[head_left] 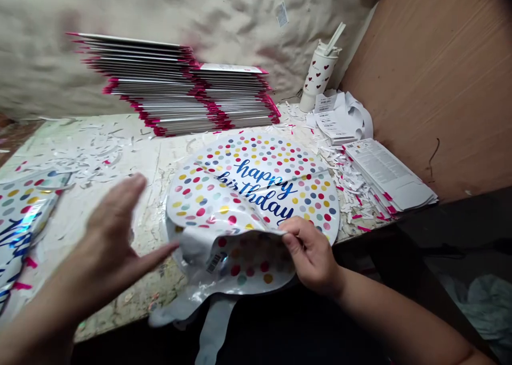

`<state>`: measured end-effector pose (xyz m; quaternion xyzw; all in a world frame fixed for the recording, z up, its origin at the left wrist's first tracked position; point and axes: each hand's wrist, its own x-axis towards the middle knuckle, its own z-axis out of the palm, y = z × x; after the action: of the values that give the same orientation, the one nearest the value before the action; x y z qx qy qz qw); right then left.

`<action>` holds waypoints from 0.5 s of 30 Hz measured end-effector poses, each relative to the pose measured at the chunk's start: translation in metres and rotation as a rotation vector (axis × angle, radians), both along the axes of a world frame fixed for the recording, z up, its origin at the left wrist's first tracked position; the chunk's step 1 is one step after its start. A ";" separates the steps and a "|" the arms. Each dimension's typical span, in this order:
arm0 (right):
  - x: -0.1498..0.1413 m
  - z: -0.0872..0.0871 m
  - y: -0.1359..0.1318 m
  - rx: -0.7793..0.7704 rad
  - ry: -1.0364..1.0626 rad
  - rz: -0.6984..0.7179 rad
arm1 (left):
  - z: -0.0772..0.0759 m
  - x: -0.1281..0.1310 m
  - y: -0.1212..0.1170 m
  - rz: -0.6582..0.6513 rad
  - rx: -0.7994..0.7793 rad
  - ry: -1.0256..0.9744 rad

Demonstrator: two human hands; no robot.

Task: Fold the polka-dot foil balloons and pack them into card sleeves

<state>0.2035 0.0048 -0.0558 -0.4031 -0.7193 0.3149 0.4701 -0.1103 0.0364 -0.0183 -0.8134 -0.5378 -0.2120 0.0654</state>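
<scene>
Round foil balloons, white with coloured dots and blue "happy birthday" lettering, lie stacked flat at the table's front edge. The near part of the top one is lifted and folded over, and pale tails hang below the edge. My right hand pinches the lifted rim between thumb and fingers. To the left of the balloons my left hand is raised with thumb and fingers spread, holding nothing and slightly blurred. Its thumb tip comes close to the folded foil; whether they touch I cannot tell.
More dotted foil lies at the left. Stacked white-and-pink cards stand at the back. A heart-patterned tumbler, a label strip and printed cards are at the right. Paper scraps litter the table. A board wall rises at the right.
</scene>
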 end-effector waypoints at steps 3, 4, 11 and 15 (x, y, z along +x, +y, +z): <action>-0.002 -0.009 -0.012 0.232 -0.277 0.159 | -0.022 0.013 0.008 -0.247 -0.173 0.081; 0.001 -0.014 -0.016 0.274 -0.410 0.185 | -0.033 0.014 0.009 -0.305 -0.204 0.117; 0.093 -0.045 0.011 -0.045 -0.959 -0.389 | -0.087 -0.007 0.007 -0.405 -0.265 0.075; 0.129 -0.039 0.044 -0.021 -0.939 -0.150 | -0.081 -0.010 0.007 -0.385 -0.288 0.070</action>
<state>0.3328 0.0484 -0.0950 -0.5574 -0.8196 0.0711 0.1116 -0.1205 0.0432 -0.0995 -0.9087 -0.3948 -0.1132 -0.0741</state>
